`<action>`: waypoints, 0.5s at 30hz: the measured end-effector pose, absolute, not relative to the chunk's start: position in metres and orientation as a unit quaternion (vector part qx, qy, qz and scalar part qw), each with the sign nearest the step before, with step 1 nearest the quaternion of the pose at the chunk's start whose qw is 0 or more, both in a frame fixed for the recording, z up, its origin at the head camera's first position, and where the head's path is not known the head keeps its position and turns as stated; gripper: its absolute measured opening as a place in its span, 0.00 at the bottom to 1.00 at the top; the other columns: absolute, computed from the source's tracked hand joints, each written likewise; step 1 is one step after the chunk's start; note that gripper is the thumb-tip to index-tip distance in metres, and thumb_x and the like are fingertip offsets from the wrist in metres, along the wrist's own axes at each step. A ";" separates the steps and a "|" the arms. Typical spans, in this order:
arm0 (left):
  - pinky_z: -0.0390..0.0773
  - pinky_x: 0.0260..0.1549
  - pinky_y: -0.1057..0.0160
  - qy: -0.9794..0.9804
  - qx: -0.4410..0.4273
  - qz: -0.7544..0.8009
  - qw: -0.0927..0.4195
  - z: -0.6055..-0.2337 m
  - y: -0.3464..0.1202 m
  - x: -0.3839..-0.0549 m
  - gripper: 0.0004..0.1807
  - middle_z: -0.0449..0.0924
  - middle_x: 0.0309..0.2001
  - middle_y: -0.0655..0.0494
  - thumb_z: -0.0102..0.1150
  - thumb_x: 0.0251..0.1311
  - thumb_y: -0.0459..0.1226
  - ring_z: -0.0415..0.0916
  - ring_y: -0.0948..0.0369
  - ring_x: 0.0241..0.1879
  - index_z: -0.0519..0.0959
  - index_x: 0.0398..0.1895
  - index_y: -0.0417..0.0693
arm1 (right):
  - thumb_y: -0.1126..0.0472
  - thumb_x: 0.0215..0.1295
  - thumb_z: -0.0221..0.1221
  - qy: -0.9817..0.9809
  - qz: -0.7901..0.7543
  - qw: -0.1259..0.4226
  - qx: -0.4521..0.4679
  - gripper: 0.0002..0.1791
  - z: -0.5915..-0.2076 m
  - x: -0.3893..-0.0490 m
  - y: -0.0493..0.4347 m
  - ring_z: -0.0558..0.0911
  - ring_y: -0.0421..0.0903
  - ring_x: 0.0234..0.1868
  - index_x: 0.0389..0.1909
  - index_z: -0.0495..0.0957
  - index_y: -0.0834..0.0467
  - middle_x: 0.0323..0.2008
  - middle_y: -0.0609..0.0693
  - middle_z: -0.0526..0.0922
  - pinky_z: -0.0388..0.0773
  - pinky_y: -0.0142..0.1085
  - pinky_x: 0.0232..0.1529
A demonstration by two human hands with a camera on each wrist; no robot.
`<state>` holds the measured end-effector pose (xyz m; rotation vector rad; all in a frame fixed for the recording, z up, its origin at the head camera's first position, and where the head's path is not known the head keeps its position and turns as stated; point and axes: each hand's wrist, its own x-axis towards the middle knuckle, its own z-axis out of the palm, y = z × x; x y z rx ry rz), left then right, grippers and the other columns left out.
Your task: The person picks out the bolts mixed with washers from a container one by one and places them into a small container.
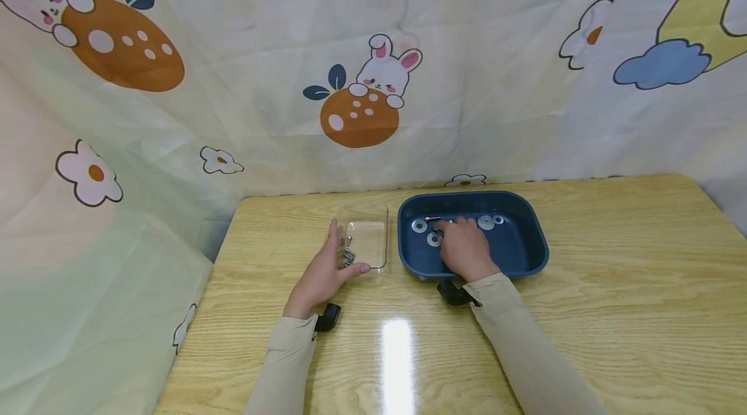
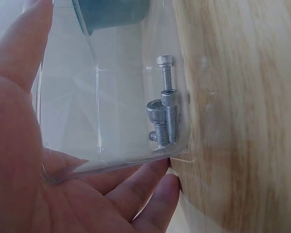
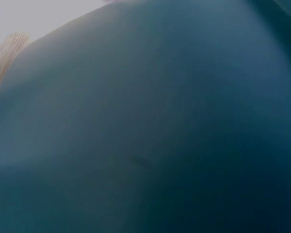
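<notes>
My left hand [image 1: 321,275] is spread around the near left corner of a clear plastic box [image 1: 376,211]. Its thumb lies along the near wall, its fingers along the left wall. Inside the box lie several silver socket-head screws [image 2: 157,114]. Over at the blue tray [image 1: 532,240], my right hand [image 1: 469,249] reaches in with bent fingers pointing down. Near its fingertips are a screw [image 1: 432,218] and flat washers [image 1: 419,226]; whether it pinches anything is hidden. In the right wrist view, only the blurred tray wall [image 3: 111,97] fills the picture.
The wooden table [image 1: 630,285] carries the box and tray side by side near its back edge. A printed curtain [image 1: 251,78] hangs behind and to the left. Further washers [image 1: 486,222] lie in the tray, right of the hand.
</notes>
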<state>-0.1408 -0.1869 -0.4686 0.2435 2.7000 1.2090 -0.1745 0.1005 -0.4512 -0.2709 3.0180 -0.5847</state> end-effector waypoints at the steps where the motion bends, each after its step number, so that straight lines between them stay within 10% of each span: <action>1: 0.58 0.70 0.46 0.906 0.082 0.406 0.087 -0.469 -0.187 -0.141 0.67 0.45 0.80 0.47 0.69 0.58 0.56 0.53 0.50 0.75 0.27 0.81 0.49 | 0.73 0.67 0.52 0.978 -0.191 0.031 -0.083 0.21 -0.451 -0.174 0.101 0.77 0.65 0.48 0.56 0.83 0.59 0.49 0.66 0.82 0.77 0.57 0.47; 15: 0.56 0.71 0.46 0.905 0.078 0.410 0.085 -0.468 -0.186 -0.140 0.66 0.45 0.80 0.47 0.71 0.59 0.51 0.51 0.51 0.76 0.28 0.81 0.50 | 0.71 0.68 0.55 0.974 -0.215 0.052 -0.049 0.19 -0.452 -0.175 0.101 0.82 0.63 0.47 0.57 0.83 0.58 0.48 0.64 0.84 0.80 0.57 0.41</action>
